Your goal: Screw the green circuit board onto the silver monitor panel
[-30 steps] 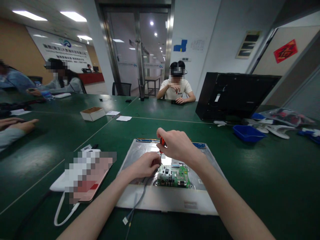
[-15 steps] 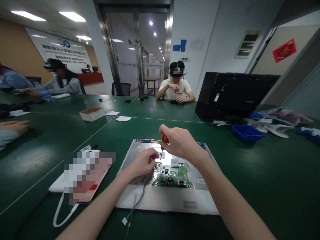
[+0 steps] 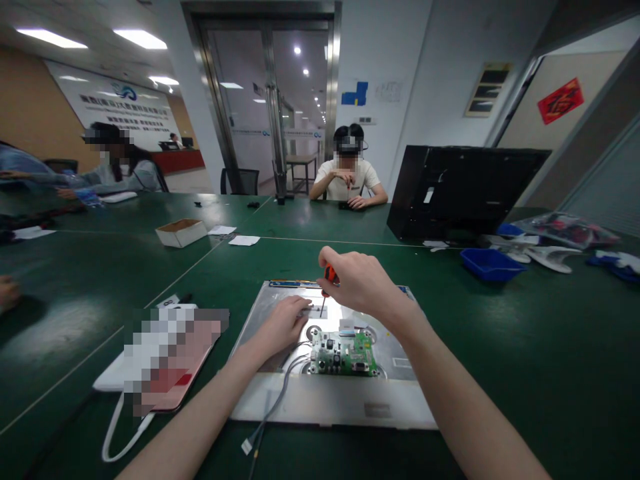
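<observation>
Circuit board (image 3: 343,353) on panel (image 3: 325,400), tray (image 3: 493,272) beyond (to the right)

Upper left, ceiling lights (image 3: 140,39) glow above tan wall (image 3: 23,93); top centre, glass doors (image 3: 240,77); green worktop (image 3: 530,347) spans lower half.

A slim, orange-and-black-handled screwdriver (image 3: 327,291), a rectangular green circuit board (image 3: 345,352) and a flat silver metal panel (image 3: 283,299) contrast with the dark green desk (image 3: 530,373), crossed by pale lines (image 3: 60,383).

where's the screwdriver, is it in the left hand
No, the screwdriver is in the right hand, pointing down toward the metal panel.
</observation>
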Available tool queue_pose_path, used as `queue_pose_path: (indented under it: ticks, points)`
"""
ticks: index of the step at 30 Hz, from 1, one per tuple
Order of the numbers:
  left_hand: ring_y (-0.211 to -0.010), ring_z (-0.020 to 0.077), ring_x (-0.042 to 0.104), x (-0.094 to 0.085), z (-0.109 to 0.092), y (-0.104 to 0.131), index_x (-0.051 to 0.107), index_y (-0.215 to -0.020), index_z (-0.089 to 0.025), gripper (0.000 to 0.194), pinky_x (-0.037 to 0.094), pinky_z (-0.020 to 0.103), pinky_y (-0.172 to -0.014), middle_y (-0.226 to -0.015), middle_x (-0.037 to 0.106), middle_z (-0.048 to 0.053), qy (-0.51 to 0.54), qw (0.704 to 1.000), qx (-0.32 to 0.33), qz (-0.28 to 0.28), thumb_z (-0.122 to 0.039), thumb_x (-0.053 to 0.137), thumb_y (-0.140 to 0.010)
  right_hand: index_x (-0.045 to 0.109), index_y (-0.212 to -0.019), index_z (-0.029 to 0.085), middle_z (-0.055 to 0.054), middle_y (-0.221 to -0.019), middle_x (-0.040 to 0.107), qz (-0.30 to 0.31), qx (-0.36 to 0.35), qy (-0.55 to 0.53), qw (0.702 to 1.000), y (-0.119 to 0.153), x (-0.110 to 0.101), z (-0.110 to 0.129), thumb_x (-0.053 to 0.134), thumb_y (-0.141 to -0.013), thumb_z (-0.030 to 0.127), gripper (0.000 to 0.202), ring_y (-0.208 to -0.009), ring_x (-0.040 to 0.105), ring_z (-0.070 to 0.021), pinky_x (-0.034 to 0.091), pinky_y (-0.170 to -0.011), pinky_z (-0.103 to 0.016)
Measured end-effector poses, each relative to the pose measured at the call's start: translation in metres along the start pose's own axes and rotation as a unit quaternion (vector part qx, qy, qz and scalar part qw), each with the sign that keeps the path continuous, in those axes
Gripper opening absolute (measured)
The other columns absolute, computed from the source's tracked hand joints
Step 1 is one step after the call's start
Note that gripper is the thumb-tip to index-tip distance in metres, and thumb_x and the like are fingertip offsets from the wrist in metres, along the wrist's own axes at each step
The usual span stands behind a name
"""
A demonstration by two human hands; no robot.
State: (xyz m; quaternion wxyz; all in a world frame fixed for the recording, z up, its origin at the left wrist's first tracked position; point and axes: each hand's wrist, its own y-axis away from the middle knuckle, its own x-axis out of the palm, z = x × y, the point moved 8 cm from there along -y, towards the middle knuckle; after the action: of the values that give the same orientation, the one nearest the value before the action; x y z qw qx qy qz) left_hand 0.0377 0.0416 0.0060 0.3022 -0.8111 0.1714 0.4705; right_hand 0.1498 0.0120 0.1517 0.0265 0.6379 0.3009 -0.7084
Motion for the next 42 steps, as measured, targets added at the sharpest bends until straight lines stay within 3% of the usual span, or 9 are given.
queue_pose_path:
  ticks: [7, 14, 18, 23, 27, 31, 36, 42]
  points:
    - [-0.085, 0.0200, 0.055, -0.002, 0.004, -0.001, 0.059, -0.084, -0.016, 0.012, 0.042, 0.029, -0.077, -0.086, 0.060, 0.006, -0.011, 1.000, -0.018, 0.000, -0.011, 0.048, -0.082, 0.047, -0.094, 0.024, 0.000, -0.074, 0.063, 0.014, 0.002, 0.007, 1.000, -0.001, 0.000, 0.001, 0.053, -0.081, 0.037, 0.020, -0.063, 0.055, -0.0153, 0.018, -0.049, -0.027]
    - [-0.077, 0.0188, 0.053, -0.008, -0.002, 0.001, 0.057, -0.078, -0.017, 0.008, 0.039, 0.027, -0.069, -0.079, 0.058, 0.004, -0.016, 0.999, -0.018, 0.025, -0.013, 0.051, -0.080, 0.048, -0.092, 0.023, 0.000, -0.074, 0.062, 0.012, -0.011, -0.025, 1.000, 0.001, -0.003, 0.002, 0.054, -0.080, 0.039, 0.020, -0.063, 0.053, -0.0140, 0.020, -0.050, -0.026]
    - [-0.076, 0.0184, 0.053, -0.019, -0.013, 0.000, 0.056, -0.079, -0.017, 0.008, 0.039, 0.027, -0.068, -0.081, 0.059, 0.004, -0.011, 0.999, -0.023, 0.027, -0.012, 0.050, -0.079, 0.048, -0.092, 0.023, 0.001, -0.072, 0.062, 0.004, -0.020, -0.034, 0.999, 0.005, -0.010, 0.003, 0.055, -0.080, 0.039, 0.021, -0.062, 0.053, -0.0138, 0.020, -0.050, -0.025]
    - [-0.074, 0.0164, 0.052, -0.032, -0.043, 0.013, 0.056, -0.080, -0.017, 0.010, 0.039, 0.026, -0.067, -0.082, 0.059, 0.003, 0.045, 0.998, -0.008, 0.036, -0.010, 0.048, -0.079, 0.049, -0.094, 0.023, 0.001, -0.073, 0.063, 0.003, -0.022, -0.034, 0.999, 0.013, -0.023, 0.006, 0.055, -0.081, 0.037, 0.021, -0.063, 0.053, -0.0140, 0.021, -0.050, -0.025]
    - [-0.072, 0.0156, 0.053, -0.025, -0.059, 0.042, 0.057, -0.080, -0.017, 0.012, 0.038, 0.024, -0.062, -0.081, 0.058, 0.003, 0.074, 0.993, -0.023, 0.087, -0.009, 0.048, -0.078, 0.049, -0.097, 0.023, 0.001, -0.075, 0.064, 0.021, -0.024, -0.041, 0.999, 0.022, -0.030, 0.013, 0.056, -0.080, 0.036, 0.022, -0.063, 0.054, -0.0135, 0.023, -0.051, -0.026]
    - [-0.076, 0.0165, 0.055, -0.016, -0.062, 0.064, 0.059, -0.081, -0.017, 0.013, 0.039, 0.024, -0.063, -0.083, 0.059, 0.004, 0.096, 0.991, -0.039, 0.089, -0.011, 0.047, -0.082, 0.050, -0.097, 0.024, 0.001, -0.077, 0.066, 0.048, -0.037, -0.055, 0.997, 0.033, -0.036, 0.019, 0.056, -0.081, 0.035, 0.021, -0.065, 0.056, -0.0136, 0.026, -0.052, -0.026]
    - [-0.078, 0.0168, 0.056, -0.009, -0.057, 0.068, 0.059, -0.084, -0.019, 0.014, 0.039, 0.025, -0.066, -0.086, 0.060, 0.004, 0.099, 0.993, -0.046, 0.040, -0.013, 0.046, -0.085, 0.050, -0.098, 0.024, 0.001, -0.077, 0.065, 0.064, -0.043, -0.050, 0.996, 0.046, -0.040, 0.016, 0.055, -0.083, 0.037, 0.020, -0.065, 0.056, -0.0145, 0.027, -0.053, -0.026]
    - [-0.079, 0.0169, 0.057, -0.006, -0.061, 0.068, 0.059, -0.085, -0.020, 0.015, 0.039, 0.025, -0.068, -0.086, 0.060, 0.004, 0.098, 0.994, -0.035, 0.029, -0.012, 0.046, -0.086, 0.049, -0.097, 0.025, 0.002, -0.077, 0.065, 0.070, -0.048, -0.053, 0.995, 0.053, -0.040, 0.010, 0.056, -0.083, 0.036, 0.018, -0.064, 0.056, -0.0146, 0.028, -0.053, -0.026]
